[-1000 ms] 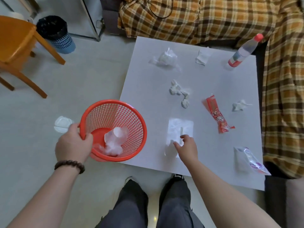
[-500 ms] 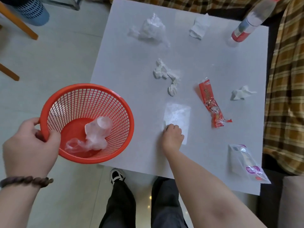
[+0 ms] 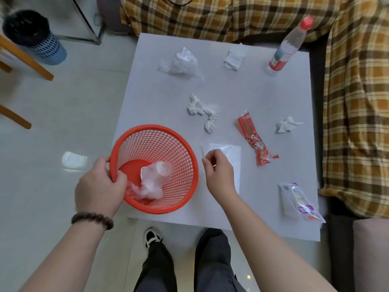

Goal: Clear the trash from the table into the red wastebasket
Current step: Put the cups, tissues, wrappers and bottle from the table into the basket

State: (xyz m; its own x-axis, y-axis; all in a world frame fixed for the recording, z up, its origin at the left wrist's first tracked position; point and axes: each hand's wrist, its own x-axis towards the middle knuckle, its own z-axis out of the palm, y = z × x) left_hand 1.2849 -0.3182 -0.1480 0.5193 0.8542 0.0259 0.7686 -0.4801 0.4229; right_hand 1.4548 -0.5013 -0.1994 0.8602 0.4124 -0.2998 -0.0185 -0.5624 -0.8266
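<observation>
My left hand [image 3: 99, 187] grips the rim of the red wastebasket [image 3: 179, 148], held at the table's left front corner; crumpled clear plastic [image 3: 153, 182] lies inside it. My right hand [image 3: 219, 171] pinches the left edge of a clear flat wrapper [image 3: 229, 152] lying on the white table [image 3: 273, 98]. On the table lie a twisted tissue [image 3: 202, 111], a red snack wrapper [image 3: 253, 140], a small tissue wad [image 3: 287, 125], a clear bag wad [image 3: 183, 62], a folded napkin [image 3: 234, 57], a printed clear packet [image 3: 296, 200] and a red-capped bottle [image 3: 288, 45].
A plaid-covered sofa [image 3: 355, 102] wraps the table's far and right sides. A dark bin with a blue base [image 3: 31, 36] and wooden chair legs [image 3: 25, 60] stand on the tiled floor at left. My legs and a shoe [image 3: 151, 237] are below the table's front edge.
My left hand has brought the wastebasket right, against the table corner. My right hand has lifted from pressing flat on the clear wrapper and now pinches its edge.
</observation>
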